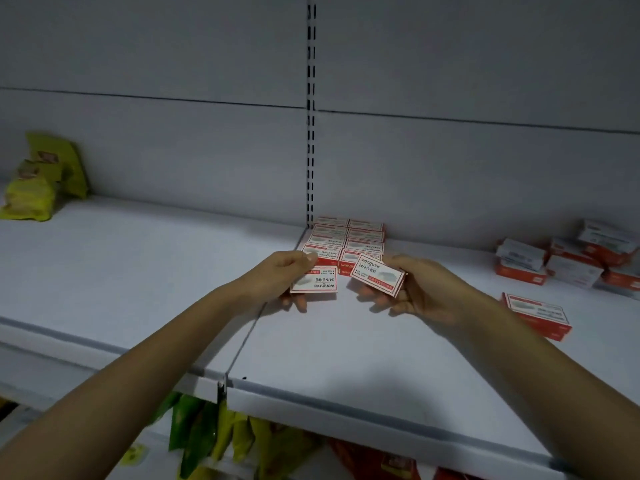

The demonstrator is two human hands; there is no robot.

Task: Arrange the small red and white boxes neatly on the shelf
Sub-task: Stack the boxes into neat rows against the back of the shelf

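The left hand (277, 271) pinches an upside-down box (313, 280) and the right hand (422, 289) pinches a tilted box (377, 273), both just in front of the neat block of boxes (346, 237) at the shelf's (346, 348) back edge. Loose boxes (571, 261) lie near the right edge.

Dim lt; grey bk panel (156, 57).

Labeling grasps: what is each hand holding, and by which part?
The left hand pinches one red and white box by its left end; the right hand holds a second box by its right end.
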